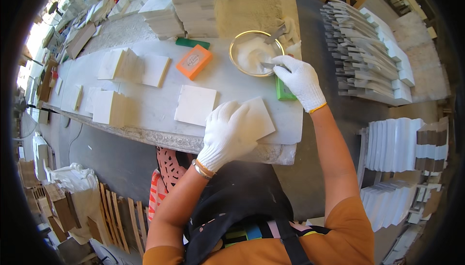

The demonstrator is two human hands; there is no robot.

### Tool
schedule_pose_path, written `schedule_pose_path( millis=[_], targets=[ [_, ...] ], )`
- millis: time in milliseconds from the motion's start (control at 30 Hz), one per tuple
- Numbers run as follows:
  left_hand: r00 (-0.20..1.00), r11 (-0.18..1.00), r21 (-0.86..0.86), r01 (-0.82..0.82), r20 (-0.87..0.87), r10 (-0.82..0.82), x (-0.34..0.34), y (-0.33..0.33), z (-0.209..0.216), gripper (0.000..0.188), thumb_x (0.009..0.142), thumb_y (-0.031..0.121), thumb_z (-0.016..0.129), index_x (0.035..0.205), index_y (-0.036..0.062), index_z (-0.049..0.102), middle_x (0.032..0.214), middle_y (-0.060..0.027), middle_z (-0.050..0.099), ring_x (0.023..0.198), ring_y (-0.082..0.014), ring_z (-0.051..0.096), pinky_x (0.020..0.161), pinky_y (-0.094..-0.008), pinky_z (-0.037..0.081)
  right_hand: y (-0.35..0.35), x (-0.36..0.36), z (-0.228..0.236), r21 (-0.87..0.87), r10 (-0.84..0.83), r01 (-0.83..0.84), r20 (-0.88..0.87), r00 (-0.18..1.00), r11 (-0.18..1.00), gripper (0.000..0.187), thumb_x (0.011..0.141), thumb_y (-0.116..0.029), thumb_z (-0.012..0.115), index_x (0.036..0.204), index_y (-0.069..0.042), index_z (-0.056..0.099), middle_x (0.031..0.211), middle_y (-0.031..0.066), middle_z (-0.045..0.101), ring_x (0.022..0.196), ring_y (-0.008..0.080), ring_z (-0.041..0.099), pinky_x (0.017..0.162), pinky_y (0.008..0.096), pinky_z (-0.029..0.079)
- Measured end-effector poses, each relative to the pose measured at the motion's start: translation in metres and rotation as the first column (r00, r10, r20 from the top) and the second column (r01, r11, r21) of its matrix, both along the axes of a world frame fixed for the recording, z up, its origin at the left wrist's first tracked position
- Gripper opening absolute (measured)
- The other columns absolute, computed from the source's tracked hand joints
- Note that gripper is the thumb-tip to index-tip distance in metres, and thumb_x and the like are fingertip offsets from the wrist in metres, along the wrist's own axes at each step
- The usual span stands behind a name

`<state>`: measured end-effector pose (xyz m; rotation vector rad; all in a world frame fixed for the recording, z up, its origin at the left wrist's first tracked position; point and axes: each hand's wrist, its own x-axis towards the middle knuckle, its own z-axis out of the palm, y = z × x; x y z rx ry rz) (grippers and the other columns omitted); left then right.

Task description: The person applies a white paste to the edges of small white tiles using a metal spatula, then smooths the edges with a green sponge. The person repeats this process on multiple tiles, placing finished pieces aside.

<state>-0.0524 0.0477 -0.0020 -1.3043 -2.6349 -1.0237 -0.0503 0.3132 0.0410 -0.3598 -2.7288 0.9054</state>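
Observation:
My left hand, in a white knit glove, grips a square white stone tile by its left side at the table's near edge; the fingertips are partly hidden. Another white tile lies flat just left of it. My right hand, gloved too, pinches a small metal putty knife, whose blade reaches into a gold-rimmed bowl. White paste or powder fills part of that bowl, and a second metal scraper leans over its far rim. Beside the bowl, partly under my right hand, sits a green block.
An orange block and a dark green bar lie beyond the tiles. Tile stacks stand at left, taller slabs at the back. Stacked strips and wrapped bundles occupy the right side. Wooden slats stand lower left.

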Motion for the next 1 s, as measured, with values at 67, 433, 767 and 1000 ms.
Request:
schedule_pose_path(
  millis=[67,433,767,1000],
  targets=[
    [0.999,1.0,0.007,-0.013,-0.049,0.013,-0.014,-0.007,0.008,0.093,0.056,0.031,0.092,0.137,0.0048,0.056,0.135,-0.0237,0.057,0.125,-0.044,0.055,0.104,-0.053,0.046,0.007,-0.002,0.003,-0.178,-0.047,0.051,0.026,0.999,0.983,0.025,0.094,-0.028,0.064,0.11,-0.013,0.077,0.088,0.0105,0.075,0.076,0.025,0.071,0.069,0.0366,0.054],
    [0.973,0.996,-0.054,-0.071,-0.226,0.057,-0.11,0.018,0.081,0.083,0.06,0.03,0.088,0.134,0.0076,0.057,0.127,-0.0192,0.061,0.115,-0.0429,0.06,0.1,-0.0516,0.049,0.012,-0.018,0.003,-0.653,-0.053,0.221,0.267,0.962,0.724,0.029,0.091,-0.018,0.064,0.113,-0.003,0.074,0.077,0.0071,0.068,0.055,0.0095,0.056,0.05,0.0266,0.044],
    [0.959,0.966,-0.247,-0.073,-0.282,0.0,-0.138,0.049,0.092,0.08,0.063,0.029,0.084,0.135,0.0109,0.055,0.121,-0.0165,0.061,0.111,-0.0404,0.059,0.094,-0.051,0.049,0.002,-0.022,0.032,-0.757,-0.089,0.109,0.067,0.994,0.644,0.028,0.095,-0.018,0.065,0.116,-0.002,0.074,0.083,0.0046,0.07,0.064,0.0096,0.061,0.056,0.0251,0.047],
    [0.862,0.976,-0.218,0.006,-0.493,-0.116,-0.136,0.069,0.102,0.049,0.076,0.02,0.074,0.122,0.0129,0.058,0.114,-0.0133,0.059,0.109,-0.0364,0.058,0.089,-0.05,0.046,-0.014,-0.015,0.029,-0.04,0.003,-0.013,-0.248,0.969,0.999,0.022,0.095,-0.008,0.066,0.116,-0.003,0.074,0.098,0.014,0.076,0.081,0.0151,0.071,0.075,0.0305,0.055]
  ],
)
